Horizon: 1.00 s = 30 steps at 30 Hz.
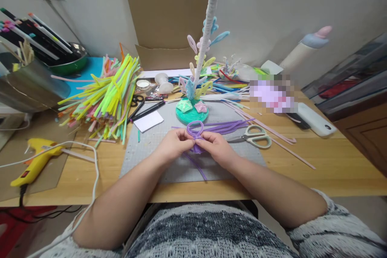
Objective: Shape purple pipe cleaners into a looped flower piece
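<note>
Both hands meet over the grey cutting mat [145,157], pinching a purple pipe cleaner shape [196,127] with a round loop at its top. My left hand [178,142] grips its left side and my right hand [213,145] its right side; the fingertips hide part of it. Short purple ends hang below the fingers. Loose purple pipe cleaners [225,127] lie just behind my right hand, and another purple length [198,167] rests on the mat below. Scissors with pale handles [256,137] lie to the right, blades toward my right hand.
Behind my hands stands a white wrapped stem with pastel loops [208,20] on a green round base [192,115]. A heap of yellow pipe cleaners [111,92], a white card [148,121] and a yellow glue gun [38,157] with its cord lie left. A white phone-like object [316,121] lies right.
</note>
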Each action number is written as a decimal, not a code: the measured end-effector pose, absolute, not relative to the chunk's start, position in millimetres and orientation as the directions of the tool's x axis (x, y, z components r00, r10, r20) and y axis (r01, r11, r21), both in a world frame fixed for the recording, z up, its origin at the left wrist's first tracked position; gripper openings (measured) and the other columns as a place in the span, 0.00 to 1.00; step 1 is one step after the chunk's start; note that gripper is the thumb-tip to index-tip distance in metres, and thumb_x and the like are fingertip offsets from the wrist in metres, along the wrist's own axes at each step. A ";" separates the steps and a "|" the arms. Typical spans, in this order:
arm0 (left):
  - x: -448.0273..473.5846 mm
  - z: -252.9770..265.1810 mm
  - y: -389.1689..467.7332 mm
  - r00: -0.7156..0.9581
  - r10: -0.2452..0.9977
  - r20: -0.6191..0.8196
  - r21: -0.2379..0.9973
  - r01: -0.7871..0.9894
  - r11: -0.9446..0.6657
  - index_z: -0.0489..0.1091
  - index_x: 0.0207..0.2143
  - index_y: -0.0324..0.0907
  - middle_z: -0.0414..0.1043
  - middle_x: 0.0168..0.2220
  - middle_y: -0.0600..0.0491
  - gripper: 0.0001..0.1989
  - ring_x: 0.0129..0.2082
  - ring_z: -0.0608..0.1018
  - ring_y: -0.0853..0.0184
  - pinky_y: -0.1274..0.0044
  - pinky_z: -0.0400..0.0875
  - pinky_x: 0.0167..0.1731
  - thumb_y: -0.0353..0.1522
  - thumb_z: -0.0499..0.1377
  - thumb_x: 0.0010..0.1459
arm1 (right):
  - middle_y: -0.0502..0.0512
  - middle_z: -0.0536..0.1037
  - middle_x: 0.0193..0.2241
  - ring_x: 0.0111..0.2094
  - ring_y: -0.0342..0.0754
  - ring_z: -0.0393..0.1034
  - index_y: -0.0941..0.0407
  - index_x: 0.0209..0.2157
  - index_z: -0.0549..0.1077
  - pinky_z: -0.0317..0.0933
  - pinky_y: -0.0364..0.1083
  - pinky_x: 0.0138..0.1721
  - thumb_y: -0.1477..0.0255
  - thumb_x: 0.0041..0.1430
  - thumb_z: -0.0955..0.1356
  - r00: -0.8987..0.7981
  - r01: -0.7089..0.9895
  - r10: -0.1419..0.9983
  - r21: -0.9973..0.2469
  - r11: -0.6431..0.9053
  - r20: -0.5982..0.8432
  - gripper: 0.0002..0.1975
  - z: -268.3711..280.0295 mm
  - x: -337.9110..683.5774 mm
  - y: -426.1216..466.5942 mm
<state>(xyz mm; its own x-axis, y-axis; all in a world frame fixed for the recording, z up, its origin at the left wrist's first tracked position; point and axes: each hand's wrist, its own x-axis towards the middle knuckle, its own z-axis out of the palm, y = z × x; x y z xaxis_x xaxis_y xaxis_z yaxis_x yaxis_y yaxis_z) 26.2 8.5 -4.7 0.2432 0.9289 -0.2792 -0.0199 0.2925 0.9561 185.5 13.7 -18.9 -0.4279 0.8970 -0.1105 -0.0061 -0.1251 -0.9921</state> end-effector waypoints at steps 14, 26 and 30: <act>27.6 -2.5 6.8 0.072 0.990 0.124 0.987 0.096 -0.131 0.72 0.32 0.41 0.73 0.35 0.51 0.07 0.37 0.72 0.66 0.76 0.64 0.37 0.31 0.61 0.48 | 0.48 0.72 0.21 0.22 0.39 0.60 0.59 0.26 0.75 0.55 0.41 0.27 0.65 0.47 0.72 -0.516 -0.355 0.840 -0.849 -0.391 -0.171 0.10 -15.4 184.3 15.4; 26.1 1.2 0.2 0.063 0.972 0.228 0.902 0.363 -0.235 0.72 0.29 0.40 0.72 0.27 0.54 0.05 0.26 0.69 0.71 0.78 0.62 0.28 0.30 0.57 0.53 | 0.48 0.70 0.21 0.23 0.38 0.59 0.59 0.27 0.74 0.54 0.40 0.27 0.65 0.48 0.72 -0.529 -0.388 0.836 -0.835 -0.391 -0.145 0.11 -13.0 183.8 13.2; 27.6 -1.1 -1.3 0.101 0.963 0.250 0.887 0.376 -0.270 0.71 0.28 0.40 0.72 0.26 0.54 0.04 0.27 0.69 0.71 0.78 0.63 0.29 0.30 0.57 0.53 | 0.49 0.71 0.22 0.23 0.39 0.61 0.58 0.27 0.75 0.55 0.41 0.28 0.65 0.48 0.72 -0.500 -0.382 0.853 -0.847 -0.370 -0.148 0.10 -13.8 183.7 12.5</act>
